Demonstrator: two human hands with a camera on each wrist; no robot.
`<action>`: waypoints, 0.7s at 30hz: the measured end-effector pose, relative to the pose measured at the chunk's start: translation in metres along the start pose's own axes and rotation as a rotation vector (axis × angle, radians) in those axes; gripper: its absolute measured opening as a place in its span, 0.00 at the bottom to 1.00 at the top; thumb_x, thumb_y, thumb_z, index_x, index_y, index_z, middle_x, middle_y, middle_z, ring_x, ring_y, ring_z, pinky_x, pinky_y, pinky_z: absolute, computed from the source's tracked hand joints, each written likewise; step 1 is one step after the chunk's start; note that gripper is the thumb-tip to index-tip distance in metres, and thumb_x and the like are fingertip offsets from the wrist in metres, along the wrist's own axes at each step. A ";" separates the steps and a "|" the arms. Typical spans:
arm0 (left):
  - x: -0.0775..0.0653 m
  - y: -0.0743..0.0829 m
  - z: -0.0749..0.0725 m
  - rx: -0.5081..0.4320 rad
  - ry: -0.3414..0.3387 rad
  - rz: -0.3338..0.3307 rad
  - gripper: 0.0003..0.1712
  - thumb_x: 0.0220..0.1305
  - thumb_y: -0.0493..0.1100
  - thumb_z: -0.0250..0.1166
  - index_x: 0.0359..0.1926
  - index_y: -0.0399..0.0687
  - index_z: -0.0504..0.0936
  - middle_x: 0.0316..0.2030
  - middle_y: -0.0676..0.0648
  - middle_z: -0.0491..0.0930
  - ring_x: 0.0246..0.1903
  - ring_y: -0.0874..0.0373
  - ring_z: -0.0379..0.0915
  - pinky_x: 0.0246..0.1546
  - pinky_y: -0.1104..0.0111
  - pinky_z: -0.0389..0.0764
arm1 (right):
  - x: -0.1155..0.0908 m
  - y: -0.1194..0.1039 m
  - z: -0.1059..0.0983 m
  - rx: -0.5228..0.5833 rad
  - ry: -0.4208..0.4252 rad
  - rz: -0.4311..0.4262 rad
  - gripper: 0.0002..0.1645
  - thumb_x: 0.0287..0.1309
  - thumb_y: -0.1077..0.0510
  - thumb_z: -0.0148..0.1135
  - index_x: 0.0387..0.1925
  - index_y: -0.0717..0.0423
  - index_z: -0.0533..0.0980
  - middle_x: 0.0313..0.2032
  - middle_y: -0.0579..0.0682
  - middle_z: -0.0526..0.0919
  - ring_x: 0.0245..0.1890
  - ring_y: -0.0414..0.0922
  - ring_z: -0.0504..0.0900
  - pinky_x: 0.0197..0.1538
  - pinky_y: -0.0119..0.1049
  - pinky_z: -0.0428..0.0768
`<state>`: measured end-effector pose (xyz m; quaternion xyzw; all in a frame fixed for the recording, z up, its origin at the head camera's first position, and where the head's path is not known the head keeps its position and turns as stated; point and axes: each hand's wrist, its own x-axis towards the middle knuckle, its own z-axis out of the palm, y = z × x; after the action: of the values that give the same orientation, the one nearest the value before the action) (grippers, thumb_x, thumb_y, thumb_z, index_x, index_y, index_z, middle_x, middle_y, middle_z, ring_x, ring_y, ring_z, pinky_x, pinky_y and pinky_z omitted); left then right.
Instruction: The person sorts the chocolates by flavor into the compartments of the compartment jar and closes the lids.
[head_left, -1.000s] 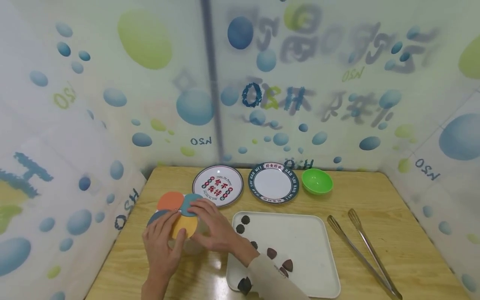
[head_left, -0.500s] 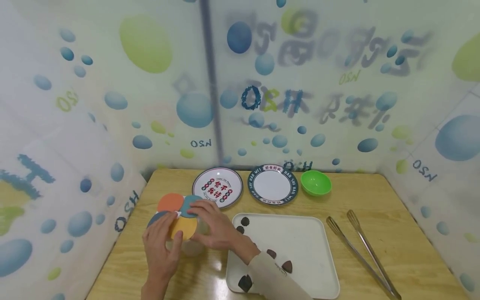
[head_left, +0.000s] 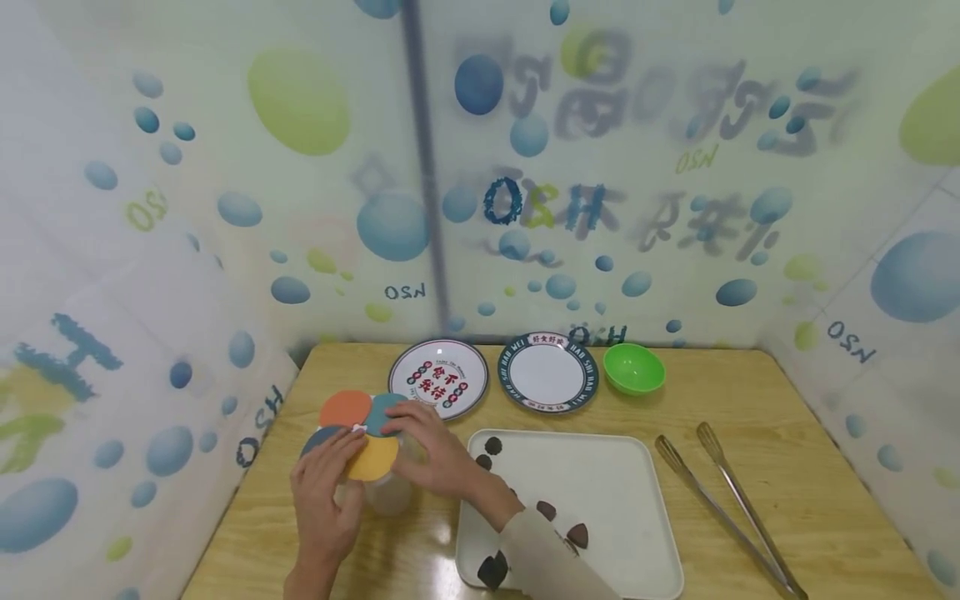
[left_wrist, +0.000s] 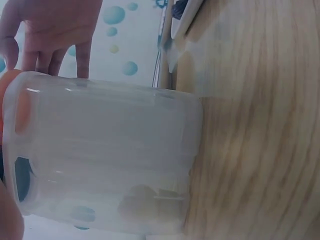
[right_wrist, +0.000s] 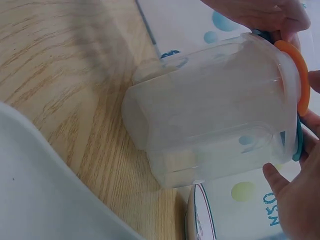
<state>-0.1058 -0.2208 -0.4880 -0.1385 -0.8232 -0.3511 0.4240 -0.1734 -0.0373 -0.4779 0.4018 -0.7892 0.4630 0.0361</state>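
- Left of the white tray [head_left: 600,467], your left grip [head_left: 326,487] is resting with fairly straight fingers on the four-coloured lid [head_left: 372,457], its thumb lying apart from them; if you are pressing harder on this side, you are risking lifting the opposite edge.
- Also left of the tray, the clear container [left_wrist: 110,130] is standing upright on the bench [head_left: 795,408] under that lid; you cannot tell whether every part is sitting down on the rim, so a loose edge could be going unnoticed.
- At the lid's side towards the tray, your right grip [head_left: 438,454] is spreading its fingers over the teal flap [head_left: 380,414], its thumb reaching below lid level; whether it is touching the wall, you cannot tell. Uneven pushing here could be skidding or tipping the container, perhaps towards the red-lettered plate [head_left: 437,379] beyond the tray's far left corner.
- Over the tray's near left part, your sleeve [head_left: 551,558] is crossing above dark pieces [head_left: 492,572]; a low forearm could be scattering them.
- Right of the tray, the tongs [head_left: 744,501] are lying well apart from both grips, posing little risk.
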 end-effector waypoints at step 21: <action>0.002 0.002 0.011 0.013 0.147 -0.037 0.14 0.66 0.33 0.60 0.49 0.39 0.86 0.44 0.40 0.87 0.53 0.52 0.80 0.62 0.70 0.58 | -0.002 0.003 0.009 -0.057 0.025 0.012 0.35 0.52 0.53 0.61 0.64 0.53 0.70 0.72 0.44 0.64 0.76 0.44 0.55 0.75 0.52 0.58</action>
<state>-0.1126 -0.2114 -0.4901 -0.0945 -0.7946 -0.3626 0.4778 -0.1712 -0.0423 -0.4867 0.3900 -0.8038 0.4458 0.0548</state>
